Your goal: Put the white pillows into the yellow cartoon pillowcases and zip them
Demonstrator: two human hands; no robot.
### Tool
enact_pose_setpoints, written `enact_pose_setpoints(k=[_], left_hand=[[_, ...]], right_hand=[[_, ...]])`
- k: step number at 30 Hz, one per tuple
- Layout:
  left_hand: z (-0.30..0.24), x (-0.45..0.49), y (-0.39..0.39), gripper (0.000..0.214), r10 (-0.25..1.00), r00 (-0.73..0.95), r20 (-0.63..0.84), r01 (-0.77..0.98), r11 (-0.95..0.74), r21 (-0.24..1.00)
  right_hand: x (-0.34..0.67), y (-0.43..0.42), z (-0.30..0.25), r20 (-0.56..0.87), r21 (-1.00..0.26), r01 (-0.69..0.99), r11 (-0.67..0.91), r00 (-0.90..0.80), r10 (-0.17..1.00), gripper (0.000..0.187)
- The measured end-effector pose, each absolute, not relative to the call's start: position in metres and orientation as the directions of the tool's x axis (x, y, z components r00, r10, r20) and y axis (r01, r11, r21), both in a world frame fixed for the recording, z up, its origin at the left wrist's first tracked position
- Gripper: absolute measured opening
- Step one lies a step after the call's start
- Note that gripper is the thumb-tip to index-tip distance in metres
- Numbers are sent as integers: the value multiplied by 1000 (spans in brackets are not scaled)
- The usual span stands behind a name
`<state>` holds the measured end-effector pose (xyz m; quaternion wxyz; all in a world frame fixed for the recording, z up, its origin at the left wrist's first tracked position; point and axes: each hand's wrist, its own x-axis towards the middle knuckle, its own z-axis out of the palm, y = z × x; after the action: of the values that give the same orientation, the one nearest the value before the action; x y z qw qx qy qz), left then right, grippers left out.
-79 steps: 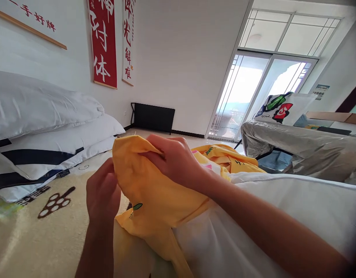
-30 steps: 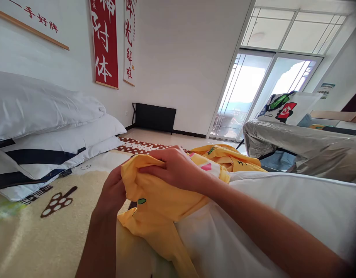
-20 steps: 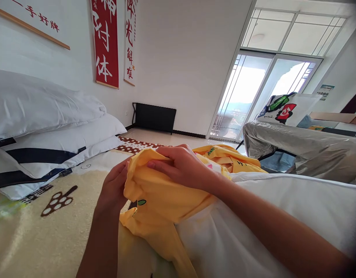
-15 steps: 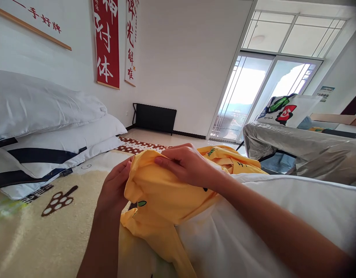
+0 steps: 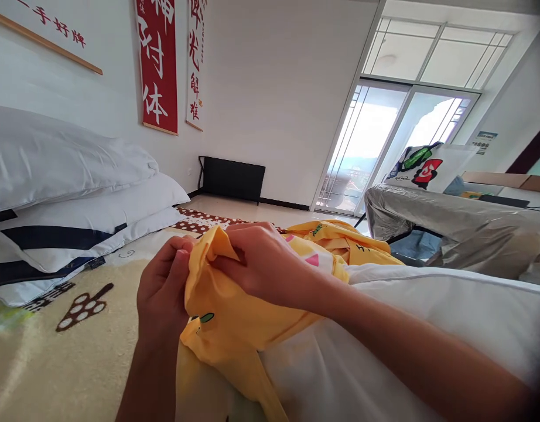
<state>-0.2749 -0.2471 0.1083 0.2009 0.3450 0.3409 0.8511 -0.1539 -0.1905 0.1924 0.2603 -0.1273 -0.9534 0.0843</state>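
Bunched yellow printed cloth (image 5: 252, 316) hangs between my hands over the bed. It shows a small green leaf print and a patch of pink shapes, and a narrow length trails down toward me. My left hand (image 5: 164, 287) pinches the cloth's left upper edge. Fingers of my right hand (image 5: 263, 258) are closed on a fold at its top, with some fingertips hidden in the fabric. More of the yellow cloth lies behind my right hand. A puffy white piece of bedding (image 5: 406, 316), perhaps a pillow or quilt, lies beneath my right forearm; whether the cloth is around it, I cannot tell.
Stacked white pillows (image 5: 85, 193) with dark bands lie at the left on a cream patterned blanket (image 5: 89, 357). At the right stands a plastic-covered piece of furniture (image 5: 463, 217) with a printed bag (image 5: 428, 167) on it. A black folded panel (image 5: 232, 179) leans against the far wall.
My right hand has shifted a little left and curled into the cloth, folding its top edge into a peak. The left hand has moved slightly left, and more pink print shows behind.
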Motion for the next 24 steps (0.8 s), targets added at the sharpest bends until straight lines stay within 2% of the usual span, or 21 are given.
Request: enact_pose_setpoints(k=[3, 6, 8, 10, 12, 14, 17, 18, 22, 24], left_hand=[[105, -283, -244, 27, 494, -658, 569, -16, -764, 644], [104, -283, -245, 52, 434, -563, 703, 48, -832, 553], [106, -276, -248, 64, 419, -580, 699, 155, -785, 600], [109, -265, -252, 51, 407, -704, 582, 257, -619, 743], [112, -257, -253, 31, 369, -812, 452, 258, -467, 846], [112, -257, -251, 27, 329, -856, 398, 224, -458, 860], [109, -266, -244, 25, 268, -899, 346, 152, -550, 821], [107, -270, -242, 24, 261, -913, 312, 107, -585, 804], [108, -278, -237, 28, 343, -920, 188, -129, -720, 682], [111, -277, -237, 31, 378, -910, 172, -200, -761, 617]], right_hand=[[-154, -190, 198, 577, -220, 211, 953, -760, 301, 20], [-153, -188, 202, 678, -199, 237, 951, -667, 309, 17], [-154, -188, 202, 705, -160, 264, 951, -644, 298, 17], [-155, -189, 200, 683, -99, 255, 962, -685, 252, 17], [-157, -192, 199, 631, -55, 222, 974, -748, 206, 18], [-158, -194, 202, 580, -59, 185, 981, -793, 185, 18], [-150, -190, 212, 476, -134, 145, 980, -858, 192, 9], [-144, -186, 216, 417, -157, 148, 977, -887, 201, 12], [-106, -158, 226, 104, -195, 308, 931, -937, 332, 39], [-83, -142, 226, 2, -193, 396, 898, -915, 404, 42]])
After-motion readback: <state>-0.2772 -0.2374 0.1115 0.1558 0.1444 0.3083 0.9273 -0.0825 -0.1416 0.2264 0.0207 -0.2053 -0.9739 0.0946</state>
